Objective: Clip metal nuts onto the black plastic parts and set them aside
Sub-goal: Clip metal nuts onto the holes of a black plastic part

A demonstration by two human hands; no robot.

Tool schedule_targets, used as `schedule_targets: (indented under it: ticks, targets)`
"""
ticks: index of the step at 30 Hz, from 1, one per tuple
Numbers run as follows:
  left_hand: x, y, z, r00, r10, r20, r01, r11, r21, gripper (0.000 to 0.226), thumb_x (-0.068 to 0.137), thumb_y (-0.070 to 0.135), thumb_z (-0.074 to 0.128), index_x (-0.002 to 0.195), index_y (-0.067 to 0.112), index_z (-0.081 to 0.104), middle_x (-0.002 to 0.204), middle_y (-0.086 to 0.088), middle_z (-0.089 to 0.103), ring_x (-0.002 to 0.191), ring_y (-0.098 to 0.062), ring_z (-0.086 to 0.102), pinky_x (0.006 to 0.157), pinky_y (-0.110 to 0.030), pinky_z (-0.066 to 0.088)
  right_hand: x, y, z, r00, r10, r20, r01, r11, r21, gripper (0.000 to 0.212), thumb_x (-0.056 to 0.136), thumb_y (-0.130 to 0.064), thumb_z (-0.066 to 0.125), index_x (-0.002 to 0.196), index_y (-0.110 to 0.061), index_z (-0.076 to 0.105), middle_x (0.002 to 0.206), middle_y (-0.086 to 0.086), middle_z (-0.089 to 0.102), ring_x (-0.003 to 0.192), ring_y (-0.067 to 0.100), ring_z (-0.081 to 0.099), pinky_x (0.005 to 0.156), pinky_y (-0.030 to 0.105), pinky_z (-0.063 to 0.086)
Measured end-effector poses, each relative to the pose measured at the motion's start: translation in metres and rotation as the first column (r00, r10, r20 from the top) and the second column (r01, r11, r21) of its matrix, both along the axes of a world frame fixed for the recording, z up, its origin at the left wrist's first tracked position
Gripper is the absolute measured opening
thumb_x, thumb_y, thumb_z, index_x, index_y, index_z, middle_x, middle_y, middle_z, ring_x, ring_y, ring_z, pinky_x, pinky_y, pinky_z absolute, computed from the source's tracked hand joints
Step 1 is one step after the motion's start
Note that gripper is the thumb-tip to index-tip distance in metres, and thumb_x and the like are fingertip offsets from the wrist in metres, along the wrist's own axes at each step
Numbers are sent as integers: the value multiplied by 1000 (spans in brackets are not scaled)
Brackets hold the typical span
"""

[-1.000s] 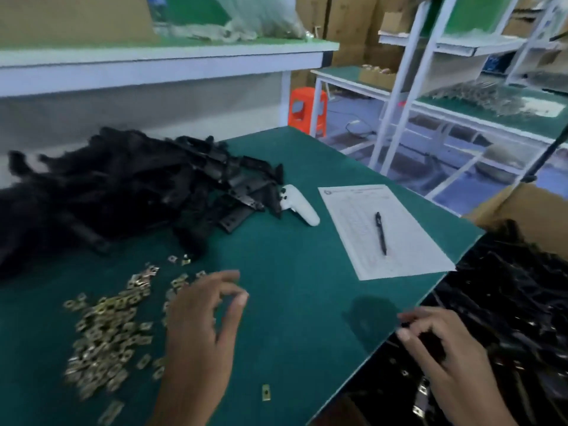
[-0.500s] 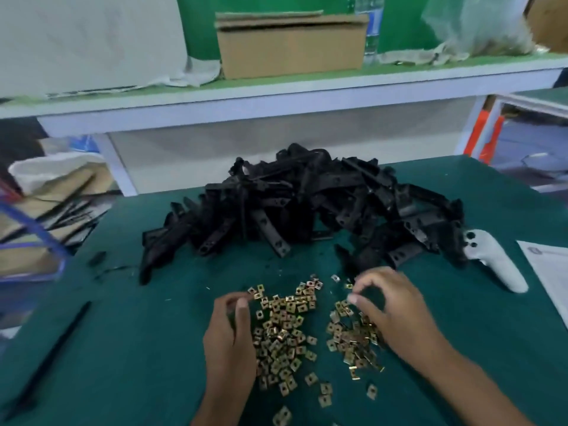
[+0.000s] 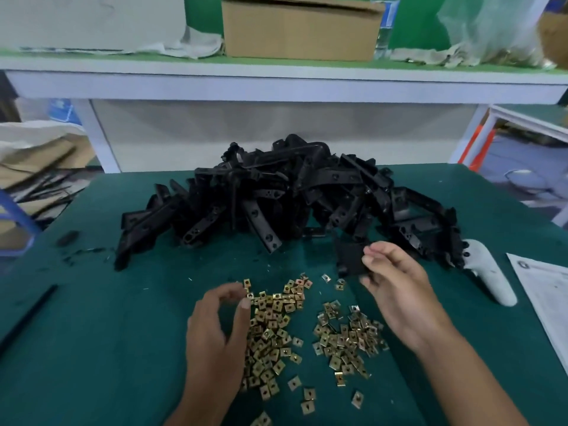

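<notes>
— While the heap of black plastic parts [image 3: 276, 204] fills the middle of the green desk [image 3: 92, 333], what lies to its left?

— A thin black strip [image 3: 29, 315] near the desk's left edge, well apart from the heap.

— And in front of the heap?

— Brass-coloured metal nuts [image 3: 273, 330] spread in two loose patches. The left hand [image 3: 218, 327] sits over the left patch, thumb and forefinger curled close together; whether they pinch a nut, I cannot tell.

— The right hand [image 3: 396, 290]?

— It grips one black plastic part [image 3: 350, 259] just in front of the heap, fingers curled round its edge.

— Right of the heap?

— A white controller [image 3: 488, 275], touching the heap's end, then a printed sheet [image 3: 544, 287] beyond it.
</notes>
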State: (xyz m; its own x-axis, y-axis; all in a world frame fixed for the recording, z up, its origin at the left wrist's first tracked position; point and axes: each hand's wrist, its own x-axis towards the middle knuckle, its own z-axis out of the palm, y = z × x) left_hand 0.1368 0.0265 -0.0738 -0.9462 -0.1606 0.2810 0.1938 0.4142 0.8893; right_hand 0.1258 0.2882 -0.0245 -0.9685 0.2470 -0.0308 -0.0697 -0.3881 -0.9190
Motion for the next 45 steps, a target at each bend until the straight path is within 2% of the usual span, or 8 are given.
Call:
schedule_targets:
  ticks: [9, 13, 16, 18, 20, 24, 34, 45]
  targets:
    - [18, 5, 11, 922, -244, -301, 293, 947, 130, 69, 81, 70, 67, 139, 37, 49, 138, 3, 58, 129, -23, 54, 102, -28, 45, 30, -55, 12, 667, 733, -133, -715, 581, -388, 38, 88, -17, 77, 123, -4, 68, 125, 19, 62, 108, 27, 67, 93, 35, 57]
    - [26, 3, 17, 894, -138, -426, 271, 924, 269, 22, 86, 49, 70, 106, 40, 68, 100, 13, 73, 98, -15, 69, 84, -33, 54, 29, -65, 1, 553, 827, -98, -804, 499, -323, 43, 101, -17, 61, 141, -5, 52, 142, 21, 54, 121, 34, 62, 94, 31, 57]
    - [18, -10, 26, 951, 66, -302, 51, 930, 364, 26, 93, 39, 60, 67, 37, 56, 58, 26, 53, 53, 12, 47, 51, -4, 37, 29, -57, 1, 699, 696, 164, -705, 635, 315, 42, 92, -41, 71, 132, -33, 59, 142, -7, 58, 123, 16, 62, 98, 38, 54]
    - [10, -17, 30, 977, 71, -203, 9, 930, 366, 43, 100, 40, 59, 61, 37, 41, 47, 20, 45, 44, 12, 38, 46, -1, 29, 35, -57, -9, 792, 561, 242, -498, 362, 788, 59, 81, -65, 73, 133, -52, 50, 142, -30, 46, 133, -6, 42, 114, 39, 39]
    - [4, -18, 27, 992, 24, -128, 27, 924, 382, 35, 92, 36, 57, 61, 35, 42, 44, 14, 45, 43, 13, 40, 46, -1, 31, 40, -67, -26, 794, 560, 237, -323, 59, 945, 79, 74, -80, 67, 143, -54, 38, 149, -34, 29, 140, -7, 21, 120, 35, 22]
    - [1, -15, 14, 987, -162, 1, 148, 905, 399, 36, 88, 43, 62, 66, 14, 63, 60, 18, 59, 57, 5, 56, 54, -10, 44, 38, -77, -42, 832, 534, 151, -131, -74, 989, 60, 86, -75, 55, 139, -47, 50, 147, -21, 35, 135, 3, 24, 116, 34, 20]
    - [-4, -18, 5, 939, -326, 113, 216, 810, 546, 40, 92, 61, 62, 119, 32, 67, 121, 9, 70, 115, -9, 65, 86, -22, 55, 27, -60, -40, 898, 440, -4, 19, -29, 999, 20, 99, -41, 55, 107, -29, 67, 102, -22, 60, 96, 3, 46, 85, 27, 34]
    - [1, -5, 7, 930, -357, -83, 366, 916, 164, 9, 85, 40, 69, 91, 33, 66, 81, 26, 70, 75, 6, 65, 67, -8, 45, 21, -59, -34, 957, 290, 18, -273, 879, 391, 18, 101, -25, 58, 107, -32, 74, 86, -11, 67, 74, 6, 53, 63, 19, 46]
